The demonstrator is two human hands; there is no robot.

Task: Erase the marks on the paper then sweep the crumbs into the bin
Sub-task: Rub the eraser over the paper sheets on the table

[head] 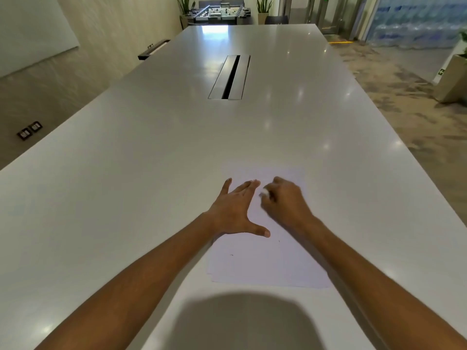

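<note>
- Plain white rectangular paper sheet [265, 248] lies flat on the glossy white table [151, 160], near your edge; two tiny dark specks show low on it.
- Your left hand [235, 210] presses it, fingers spread.
- Your right hand [285, 200] pinches a small white eraser [264, 192] against the sheet.

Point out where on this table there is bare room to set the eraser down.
Bare table lies left of the paper, between it and the left edge, and beyond it up to the cable slot. It is crowded on the paper's far half, where the left hand presses flat and the right hand grips the eraser.
</note>
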